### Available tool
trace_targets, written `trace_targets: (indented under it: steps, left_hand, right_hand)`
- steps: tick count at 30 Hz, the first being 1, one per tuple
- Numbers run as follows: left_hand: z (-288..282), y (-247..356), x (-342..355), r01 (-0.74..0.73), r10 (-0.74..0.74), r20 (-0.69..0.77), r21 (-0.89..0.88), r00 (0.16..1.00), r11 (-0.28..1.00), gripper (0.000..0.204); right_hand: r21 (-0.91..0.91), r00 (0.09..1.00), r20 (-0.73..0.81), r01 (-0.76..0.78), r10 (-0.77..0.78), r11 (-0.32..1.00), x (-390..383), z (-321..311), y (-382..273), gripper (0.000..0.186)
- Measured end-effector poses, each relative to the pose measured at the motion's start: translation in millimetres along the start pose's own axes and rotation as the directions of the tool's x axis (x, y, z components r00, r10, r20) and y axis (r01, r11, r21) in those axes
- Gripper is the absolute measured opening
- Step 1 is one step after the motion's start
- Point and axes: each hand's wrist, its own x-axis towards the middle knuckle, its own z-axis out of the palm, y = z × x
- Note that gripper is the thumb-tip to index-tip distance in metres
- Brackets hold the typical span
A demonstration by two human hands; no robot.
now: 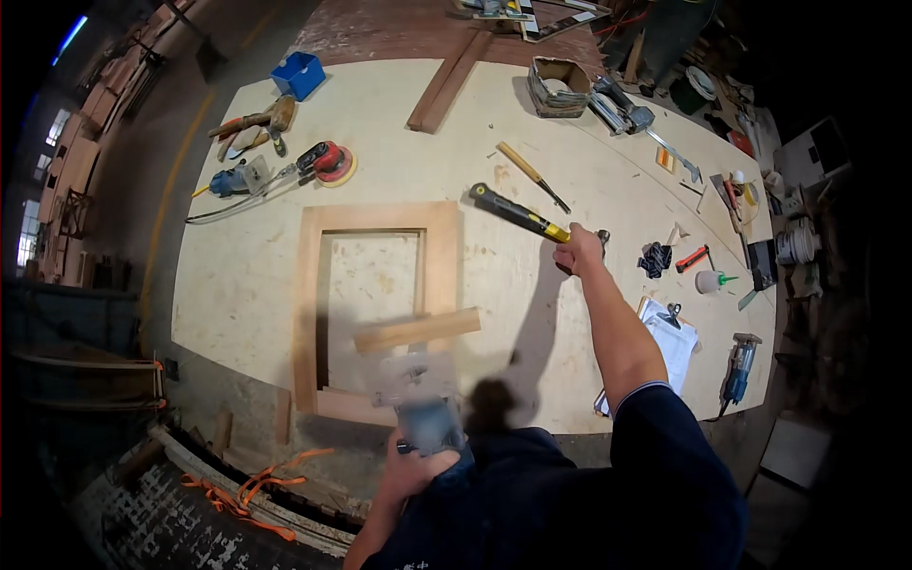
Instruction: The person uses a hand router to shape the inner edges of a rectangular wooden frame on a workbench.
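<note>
My left hand point(410, 467) has its fingers closed round a blue power tool point(429, 423) — blurred, at the near side of the table point(237, 294). My right hand point(581, 253) reaches out across it, fingers wrapped round a hammer point(513, 211) close to its head, the handle pointing away and left. A wood strip point(418, 330) crosses the frame's point(310, 294) right side in view — whether touching, I cannot tell.

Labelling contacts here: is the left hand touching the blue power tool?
Touching. The head view shows the left hand wrapped around the body of the blue power tool, thumb lying across it.
</note>
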Motion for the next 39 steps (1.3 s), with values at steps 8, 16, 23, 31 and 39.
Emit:
trace_targets:
  steps: [8, 16, 23, 31, 39]
  left_hand:
    - [-19.0, -8.6, -13.4, -0.099, 0.106, 0.067, -0.11, 0.992, 0.989, 0.041]
    - [-39.2, 4.9, -30.8, -0.117, 0.133, 0.142, -0.114, 0.981, 0.987, 0.047]
    - [-36.6, -9.2, -36.1, -0.148, 0.172, 0.133, -0.176, 0.976, 0.973, 0.048]
    - [-37.4, -13.7, -47.1, -0.239, 0.277, 0.153, -0.226, 0.949, 0.944, 0.05]
    - [-40.1, -19.2, -52.7, -0.284, 0.32, 0.174, -0.2, 0.931, 0.938, 0.057]
  right_hand:
    - [0.226, 0.94, -0.219, 0.308, -0.26, 0.924, -24.8, -36.0, 50.8, 0.012]
    - [0.184, 0.917, 0.096, 0.366, -0.388, 0.912, -142.8, -78.4, 9.0, 0.066]
    - [-0.009, 0.701, 0.577, 0.519, -0.419, 0.855, -348.9, -59.3, -67.5, 0.048]
    - [-0.323, 0.499, 0.849, 0.751, -0.175, 0.576, -433.0, -28.2, -92.3, 0.045]
    - [-0.483, 0.524, 0.851, 0.814, -0.047, 0.323, -448.0, -2.2, -91.9, 0.039]
